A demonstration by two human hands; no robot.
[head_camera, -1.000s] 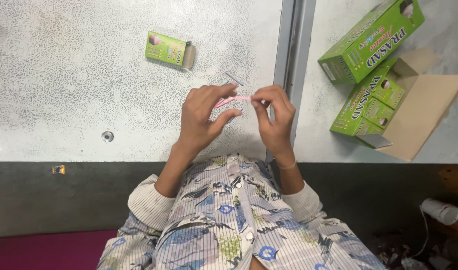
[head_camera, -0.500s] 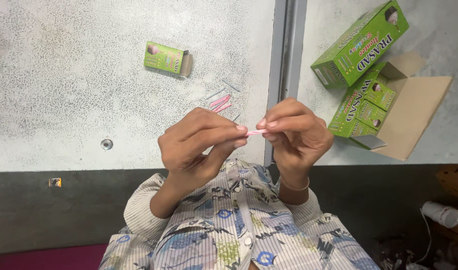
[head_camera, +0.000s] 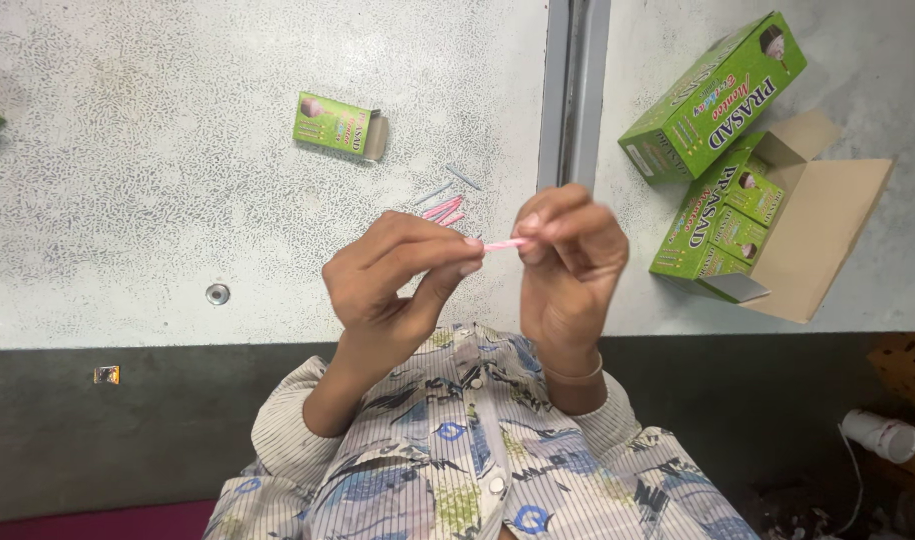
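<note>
The left hand [head_camera: 398,285] and the right hand [head_camera: 568,265] are up above the desk [head_camera: 178,200]. Their fingers pinch the two ends of a thin pink stick [head_camera: 505,243]. More pink sticks [head_camera: 443,210] lie on the desk, near a small green box [head_camera: 338,125].

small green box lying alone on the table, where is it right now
In the head view the small green box lies left of centre on the speckled table, above the left hand and up-left of the loose pink sticks.
</note>
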